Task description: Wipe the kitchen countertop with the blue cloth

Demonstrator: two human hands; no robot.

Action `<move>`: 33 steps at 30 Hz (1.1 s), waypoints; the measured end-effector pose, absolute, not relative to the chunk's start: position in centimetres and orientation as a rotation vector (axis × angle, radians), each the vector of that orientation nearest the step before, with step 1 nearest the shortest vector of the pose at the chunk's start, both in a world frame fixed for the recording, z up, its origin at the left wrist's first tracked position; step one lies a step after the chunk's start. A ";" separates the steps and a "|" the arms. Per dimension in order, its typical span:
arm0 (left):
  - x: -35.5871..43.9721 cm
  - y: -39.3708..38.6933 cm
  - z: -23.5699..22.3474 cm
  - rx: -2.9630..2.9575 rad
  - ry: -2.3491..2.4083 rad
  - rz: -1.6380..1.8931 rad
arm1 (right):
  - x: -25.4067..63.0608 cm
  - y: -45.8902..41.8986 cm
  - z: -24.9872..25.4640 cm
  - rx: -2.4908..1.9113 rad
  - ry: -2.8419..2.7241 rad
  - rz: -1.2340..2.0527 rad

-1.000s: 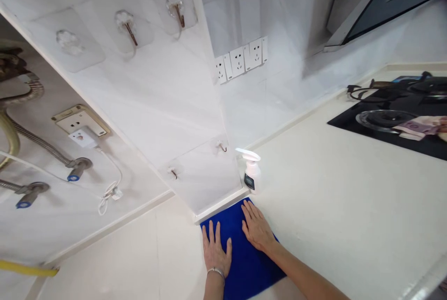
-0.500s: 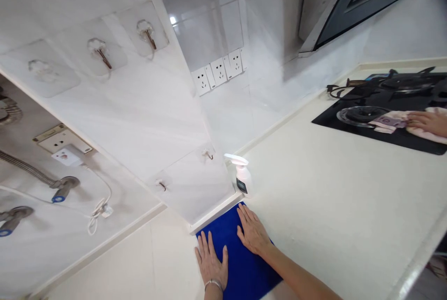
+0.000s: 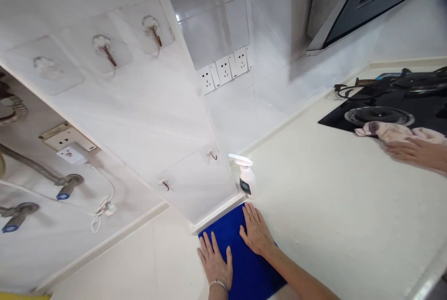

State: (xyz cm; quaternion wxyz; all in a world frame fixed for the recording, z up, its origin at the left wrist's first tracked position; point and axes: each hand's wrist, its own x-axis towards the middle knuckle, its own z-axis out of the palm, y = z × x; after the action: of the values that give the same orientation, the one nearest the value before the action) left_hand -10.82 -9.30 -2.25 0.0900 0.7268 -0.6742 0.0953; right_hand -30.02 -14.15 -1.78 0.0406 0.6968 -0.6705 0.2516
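A blue cloth (image 3: 240,262) lies flat on the cream countertop (image 3: 331,207), pushed into the corner of the white wall. My left hand (image 3: 215,262) rests palm down on the cloth's left part, fingers spread, a bracelet on the wrist. My right hand (image 3: 256,232) lies flat on the cloth's far right part, fingers pointing toward the wall. A small white spray bottle (image 3: 246,180) stands just beyond my right fingertips, against the wall.
A black gas hob (image 3: 391,109) sits at the right. Another person's hand (image 3: 412,151) presses a pinkish rag (image 3: 387,130) at its edge. Wall sockets (image 3: 223,69), clear adhesive hooks (image 3: 104,51), valves (image 3: 68,183) and a white cable (image 3: 101,207) line the walls.
My hands stay flat on the blue cloth with little movement. The other person's hand and rag slid from the hob toward the counter edge. The view shifted slightly.
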 end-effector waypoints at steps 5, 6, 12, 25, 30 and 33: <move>-11.1 -9.1 -1.7 2.152 -1.982 0.272 | -30.3 -14.8 -2.1 2.166 -2.025 0.768; -11.2 -9.1 -1.6 2.145 -1.982 0.266 | -30.3 -14.9 -2.1 2.170 -2.027 0.768; -11.2 -9.1 -0.8 2.158 -2.003 0.143 | -30.3 -14.8 -2.2 2.180 -2.037 0.746; -10.7 -9.4 -0.7 2.218 -1.999 0.032 | -29.9 -14.8 -2.7 2.181 -2.002 0.758; -10.4 -9.0 -0.5 2.187 -1.993 0.092 | -29.8 -14.9 -2.6 2.182 -2.058 0.797; -10.4 -8.1 0.5 2.167 -1.996 0.061 | -29.9 -14.1 -2.0 2.235 -2.102 0.784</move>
State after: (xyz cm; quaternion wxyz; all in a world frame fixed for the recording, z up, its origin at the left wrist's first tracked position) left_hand -10.42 -8.05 0.46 0.0972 0.7318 -0.6743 0.0207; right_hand -29.95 -14.13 -2.02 -0.0126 0.7057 -0.6638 0.2475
